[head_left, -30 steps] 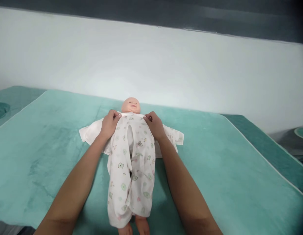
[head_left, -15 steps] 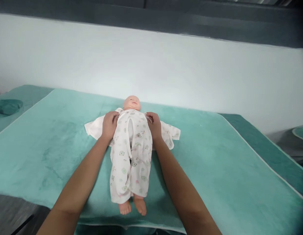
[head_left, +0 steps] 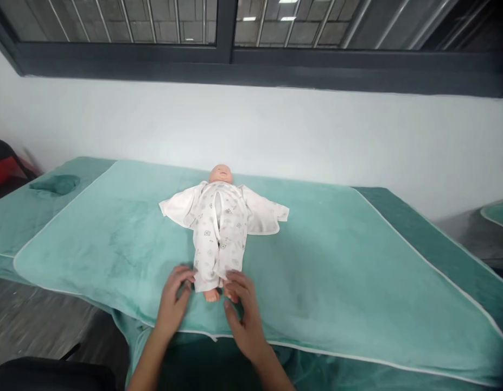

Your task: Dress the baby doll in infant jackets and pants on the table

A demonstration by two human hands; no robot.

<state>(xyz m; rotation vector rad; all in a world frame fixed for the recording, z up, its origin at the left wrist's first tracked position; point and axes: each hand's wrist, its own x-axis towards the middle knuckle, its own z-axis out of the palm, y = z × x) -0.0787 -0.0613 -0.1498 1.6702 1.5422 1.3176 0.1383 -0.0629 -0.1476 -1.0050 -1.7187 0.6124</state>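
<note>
A baby doll [head_left: 221, 175] lies on its back on a teal blanket [head_left: 316, 260], dressed in a white printed romper [head_left: 218, 233] with its sleeves spread out to both sides. The doll's bare feet [head_left: 212, 295] stick out at the near end. My left hand [head_left: 173, 301] hovers just left of the feet, fingers apart and holding nothing. My right hand [head_left: 243, 312] is just right of the feet, fingers spread, with its fingertips at the hem of the romper's leg.
The blanket covers a table [head_left: 438, 233] with a darker green cover that stands against a white wall under a dark-framed window [head_left: 235, 32]. A small dark green cloth [head_left: 56, 183] lies at the far left. A dark chair [head_left: 2, 163] stands at the left edge.
Both hands have let go of the romper's collar and come back toward me to the doll's feet. The view has pulled back and tilted up, showing the window.
</note>
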